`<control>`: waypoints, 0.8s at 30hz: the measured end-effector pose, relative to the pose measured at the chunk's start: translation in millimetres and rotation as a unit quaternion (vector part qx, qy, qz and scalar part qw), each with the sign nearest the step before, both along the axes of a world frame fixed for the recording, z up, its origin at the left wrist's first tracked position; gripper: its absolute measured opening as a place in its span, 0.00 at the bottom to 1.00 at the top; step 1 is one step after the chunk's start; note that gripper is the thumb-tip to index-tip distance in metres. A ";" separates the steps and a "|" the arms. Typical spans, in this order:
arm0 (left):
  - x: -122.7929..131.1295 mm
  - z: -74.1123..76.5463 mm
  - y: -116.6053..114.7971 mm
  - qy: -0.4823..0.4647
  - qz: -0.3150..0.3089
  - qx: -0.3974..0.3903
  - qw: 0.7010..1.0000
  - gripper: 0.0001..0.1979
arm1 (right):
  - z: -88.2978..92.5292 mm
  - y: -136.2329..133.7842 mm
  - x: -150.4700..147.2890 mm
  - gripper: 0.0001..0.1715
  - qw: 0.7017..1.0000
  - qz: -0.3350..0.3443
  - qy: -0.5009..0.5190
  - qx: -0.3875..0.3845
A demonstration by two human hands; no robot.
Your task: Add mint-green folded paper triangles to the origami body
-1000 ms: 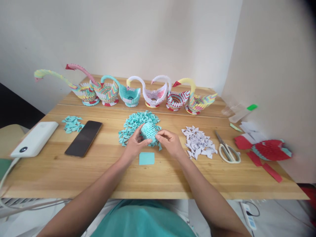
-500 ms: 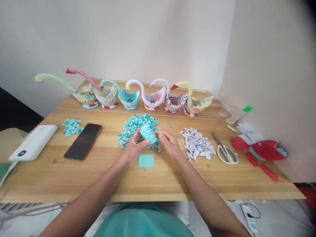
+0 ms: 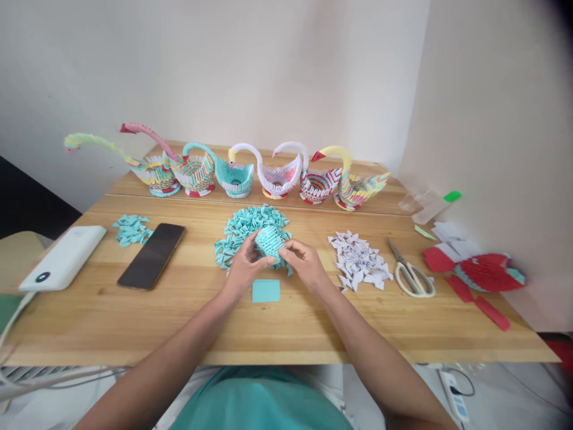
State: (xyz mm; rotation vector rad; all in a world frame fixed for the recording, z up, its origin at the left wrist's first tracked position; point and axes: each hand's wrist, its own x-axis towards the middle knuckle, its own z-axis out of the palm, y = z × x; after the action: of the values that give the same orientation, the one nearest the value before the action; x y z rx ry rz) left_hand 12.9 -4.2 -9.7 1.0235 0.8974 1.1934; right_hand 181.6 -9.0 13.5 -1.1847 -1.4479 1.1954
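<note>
A small turquoise body of interlocked folded paper pieces (image 3: 269, 242) is raised in front of me, tilted. My left hand (image 3: 247, 261) is closed around its left and lower side, thumb across the front. On its right edge my right hand (image 3: 302, 260) is closed, thumb and forefinger pinching there; whether a single piece is between them is hidden. Behind and under the hands spreads a heap of loose turquoise folded paper triangles (image 3: 239, 230). A flat turquoise paper rectangle (image 3: 265, 291) lies on the table just below.
Several paper swans (image 3: 235, 179) stand in a row at the back. To the left lie a power bank (image 3: 67, 254), a phone (image 3: 152, 257) and a small turquoise pile (image 3: 131, 230). White folded pieces (image 3: 358, 260), scissors (image 3: 412, 272) and a red paper model (image 3: 486, 273) lie right.
My right hand has come in against the turquoise body's edge, its fingers now closer together. The body has turned slightly in my left hand.
</note>
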 end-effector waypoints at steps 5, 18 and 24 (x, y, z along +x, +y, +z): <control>0.4 1.1 0.1 -0.011 0.009 -0.002 1.000 0.43 | -0.4 -1.4 -2.4 0.16 0.997 -0.020 -0.043 0.062; -1.5 12.6 -1.8 -0.190 -0.024 -0.123 0.974 0.33 | 3.4 11.9 26.4 0.25 0.989 -0.096 -0.035 0.104; -7.2 14.9 3.1 -0.239 -0.002 -0.145 0.960 0.20 | -14.6 35.5 57.5 0.12 0.968 -0.124 -0.194 0.104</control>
State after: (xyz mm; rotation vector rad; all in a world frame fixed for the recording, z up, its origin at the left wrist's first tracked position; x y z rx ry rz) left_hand 5.6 -1.1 5.3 0.4680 0.6560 1.1930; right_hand 239.1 26.5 -1.1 -1.4552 -1.6057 0.6451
